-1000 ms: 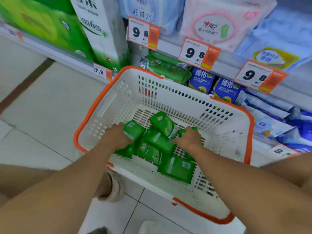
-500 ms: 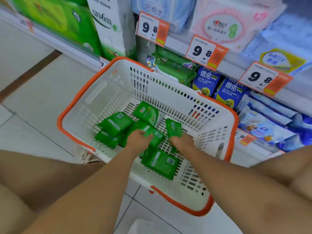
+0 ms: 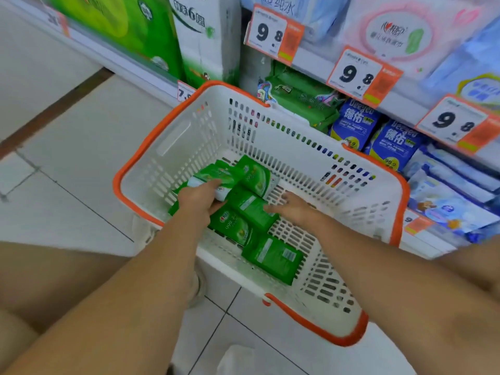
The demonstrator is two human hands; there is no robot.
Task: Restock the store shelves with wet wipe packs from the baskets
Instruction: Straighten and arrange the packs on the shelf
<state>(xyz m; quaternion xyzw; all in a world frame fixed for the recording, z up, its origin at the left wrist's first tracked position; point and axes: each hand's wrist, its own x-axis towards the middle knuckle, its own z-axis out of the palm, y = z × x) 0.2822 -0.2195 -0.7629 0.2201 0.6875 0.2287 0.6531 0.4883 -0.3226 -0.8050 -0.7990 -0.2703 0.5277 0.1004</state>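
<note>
In basket (image 3: 189, 131), left hand (image 3: 198, 197) grips a wipe pack (image 3: 216, 177); right hand (image 3: 293, 208), fingers (image 3: 273, 209) loose, touches another pack (image 3: 251, 209).

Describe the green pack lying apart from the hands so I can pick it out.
Find the white basket with the orange rim on the floor by the shelves. Inside it, look at the near right part. The lone green pack lies flat there, barcode up, untouched by either hand, unlike the others.
</note>
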